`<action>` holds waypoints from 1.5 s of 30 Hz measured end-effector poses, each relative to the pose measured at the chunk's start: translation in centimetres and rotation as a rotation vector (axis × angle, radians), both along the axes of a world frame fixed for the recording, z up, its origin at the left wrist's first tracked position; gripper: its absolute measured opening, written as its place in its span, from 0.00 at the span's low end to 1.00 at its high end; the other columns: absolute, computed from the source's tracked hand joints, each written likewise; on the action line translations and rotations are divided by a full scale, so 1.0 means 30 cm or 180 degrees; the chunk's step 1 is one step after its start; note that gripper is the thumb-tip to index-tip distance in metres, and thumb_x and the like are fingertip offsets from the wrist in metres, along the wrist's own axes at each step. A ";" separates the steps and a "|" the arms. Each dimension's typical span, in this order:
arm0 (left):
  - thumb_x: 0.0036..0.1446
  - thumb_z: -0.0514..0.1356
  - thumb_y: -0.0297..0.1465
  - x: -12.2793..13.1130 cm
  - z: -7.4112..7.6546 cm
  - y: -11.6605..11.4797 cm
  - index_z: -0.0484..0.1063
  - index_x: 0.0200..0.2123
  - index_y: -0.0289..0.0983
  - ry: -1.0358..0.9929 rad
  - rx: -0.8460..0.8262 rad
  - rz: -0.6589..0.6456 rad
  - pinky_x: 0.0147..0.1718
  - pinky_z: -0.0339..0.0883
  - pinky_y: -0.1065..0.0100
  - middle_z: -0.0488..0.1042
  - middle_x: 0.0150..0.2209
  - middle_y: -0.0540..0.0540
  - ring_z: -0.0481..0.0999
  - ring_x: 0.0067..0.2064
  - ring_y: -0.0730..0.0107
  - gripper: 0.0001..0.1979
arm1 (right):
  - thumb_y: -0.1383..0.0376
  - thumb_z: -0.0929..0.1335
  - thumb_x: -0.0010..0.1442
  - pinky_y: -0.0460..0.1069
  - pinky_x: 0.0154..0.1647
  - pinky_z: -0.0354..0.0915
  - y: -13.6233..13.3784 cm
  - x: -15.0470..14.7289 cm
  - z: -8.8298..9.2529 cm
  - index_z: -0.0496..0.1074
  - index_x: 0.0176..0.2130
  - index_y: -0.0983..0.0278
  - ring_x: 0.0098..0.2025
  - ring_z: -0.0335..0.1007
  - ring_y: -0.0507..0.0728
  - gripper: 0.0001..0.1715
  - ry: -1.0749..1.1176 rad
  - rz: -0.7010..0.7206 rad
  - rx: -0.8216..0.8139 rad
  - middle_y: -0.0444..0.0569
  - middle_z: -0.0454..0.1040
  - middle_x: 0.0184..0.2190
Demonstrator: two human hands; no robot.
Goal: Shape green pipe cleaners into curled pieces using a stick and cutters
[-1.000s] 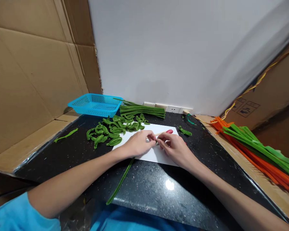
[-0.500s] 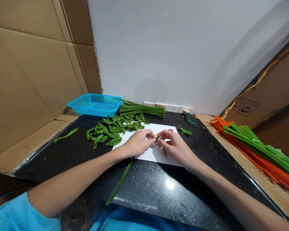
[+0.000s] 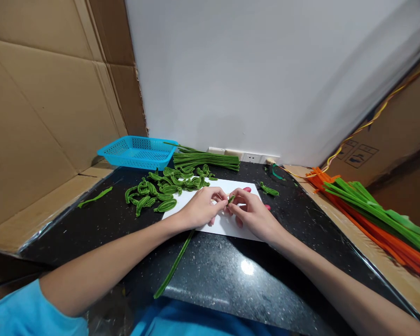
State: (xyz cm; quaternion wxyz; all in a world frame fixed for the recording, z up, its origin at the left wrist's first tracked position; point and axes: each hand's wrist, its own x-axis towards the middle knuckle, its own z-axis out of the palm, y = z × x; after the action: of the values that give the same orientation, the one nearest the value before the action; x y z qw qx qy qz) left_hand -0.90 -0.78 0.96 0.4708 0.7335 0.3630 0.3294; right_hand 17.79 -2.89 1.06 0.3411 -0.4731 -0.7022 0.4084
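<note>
Over a white sheet point(image 3: 217, 228), my left hand point(image 3: 205, 205) and my right hand point(image 3: 254, 212) meet with fingertips pinched on a small green fuzzy piece point(image 3: 231, 199). Its lower part is hidden by the fingers. A long green fuzzy stem point(image 3: 175, 263) runs from under my left wrist toward the front edge. Left of the hands lies a pile of green looped fuzzy leaves point(image 3: 166, 197), partly on the sheet. Two red-pink tips point(image 3: 247, 189) show beside my right hand.
A blue perforated basket point(image 3: 136, 161) stands at the back left, beside a bundle of green stems point(image 3: 210, 161). One leaf shape point(image 3: 269, 189) lies right of the sheet. Orange strips point(image 3: 367, 224) and green strips point(image 3: 378, 210) rest on cardboard at right. Cardboard point(image 3: 49, 102) rises at left.
My right hand has shifted slightly, and a second red-pink tip now shows beside it. The small green piece between my fingertips has tilted a little. My left hand is nearly unmoved.
</note>
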 end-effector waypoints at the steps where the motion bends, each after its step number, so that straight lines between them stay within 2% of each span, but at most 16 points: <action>1: 0.64 0.58 0.34 0.001 -0.001 0.001 0.72 0.37 0.32 -0.0020 0.0010 -0.0002 0.15 0.64 0.75 0.77 0.35 0.44 0.70 0.17 0.80 0.09 | 0.59 0.66 0.63 0.46 0.23 0.60 -0.001 -0.001 0.001 0.65 0.37 0.62 0.21 0.63 0.49 0.08 -0.0002 0.0002 0.0003 0.43 0.73 0.30; 8: 0.63 0.59 0.34 -0.001 -0.006 0.005 0.72 0.37 0.32 -0.0070 -0.0007 -0.0014 0.16 0.65 0.75 0.77 0.33 0.45 0.71 0.18 0.79 0.09 | 0.56 0.66 0.63 0.45 0.21 0.59 -0.005 -0.003 0.005 0.65 0.37 0.62 0.19 0.63 0.49 0.11 0.0001 -0.0062 -0.0017 0.43 0.73 0.29; 15: 0.62 0.60 0.34 0.003 0.001 -0.009 0.73 0.35 0.33 0.0241 0.0220 0.0086 0.20 0.65 0.73 0.77 0.29 0.46 0.71 0.19 0.77 0.09 | 0.55 0.64 0.64 0.46 0.21 0.59 -0.001 -0.002 -0.002 0.66 0.35 0.61 0.20 0.63 0.49 0.12 -0.0146 -0.0116 0.0126 0.44 0.72 0.29; 23: 0.61 0.60 0.34 0.008 -0.001 -0.009 0.73 0.35 0.34 0.0274 0.0205 0.0163 0.20 0.63 0.74 0.79 0.32 0.45 0.70 0.20 0.77 0.08 | 0.63 0.63 0.60 0.45 0.21 0.59 0.005 0.001 -0.013 0.66 0.38 0.62 0.20 0.61 0.48 0.06 -0.0018 -0.0085 0.0140 0.44 0.74 0.33; 29: 0.62 0.58 0.35 0.006 0.003 -0.008 0.70 0.36 0.35 0.0217 0.0027 0.0133 0.19 0.63 0.73 0.76 0.31 0.48 0.69 0.18 0.78 0.09 | 0.61 0.64 0.63 0.45 0.21 0.59 0.006 0.001 -0.007 0.67 0.38 0.62 0.20 0.61 0.48 0.07 0.0071 -0.0050 0.0141 0.44 0.74 0.32; 34: 0.61 0.60 0.36 0.005 0.005 -0.008 0.71 0.38 0.36 0.0370 0.0281 0.0263 0.21 0.60 0.75 0.76 0.34 0.48 0.69 0.22 0.79 0.08 | 0.58 0.65 0.63 0.45 0.21 0.60 0.004 0.000 0.002 0.68 0.38 0.62 0.20 0.62 0.48 0.10 0.0091 -0.0101 0.0163 0.45 0.74 0.32; 38: 0.60 0.61 0.35 0.007 -0.005 -0.003 0.73 0.38 0.35 0.0288 0.0394 0.0257 0.23 0.62 0.74 0.77 0.37 0.48 0.69 0.24 0.78 0.08 | 0.56 0.66 0.63 0.45 0.19 0.58 0.005 0.002 0.008 0.68 0.38 0.62 0.19 0.62 0.48 0.12 0.0149 -0.0215 0.0138 0.44 0.73 0.30; 41: 0.61 0.59 0.34 0.007 -0.016 0.006 0.72 0.37 0.35 0.0181 0.0228 0.0211 0.21 0.62 0.74 0.75 0.33 0.49 0.68 0.21 0.79 0.08 | 0.55 0.67 0.62 0.44 0.17 0.57 0.006 0.003 0.011 0.69 0.38 0.63 0.18 0.62 0.48 0.13 0.0183 -0.0238 0.0124 0.45 0.73 0.29; 45: 0.61 0.58 0.36 0.006 -0.022 0.015 0.70 0.35 0.35 0.0008 -0.0015 0.0207 0.16 0.61 0.75 0.74 0.34 0.48 0.69 0.19 0.80 0.09 | 0.54 0.68 0.61 0.44 0.17 0.58 0.003 0.000 0.016 0.70 0.38 0.63 0.19 0.64 0.49 0.14 0.0197 -0.0221 0.0152 0.46 0.74 0.30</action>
State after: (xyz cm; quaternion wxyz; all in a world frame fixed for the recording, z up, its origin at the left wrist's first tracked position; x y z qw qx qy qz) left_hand -0.72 -0.34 0.30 0.4611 0.7207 0.3880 0.3427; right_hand 17.79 -2.81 1.53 0.3879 -0.4761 -0.6840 0.3938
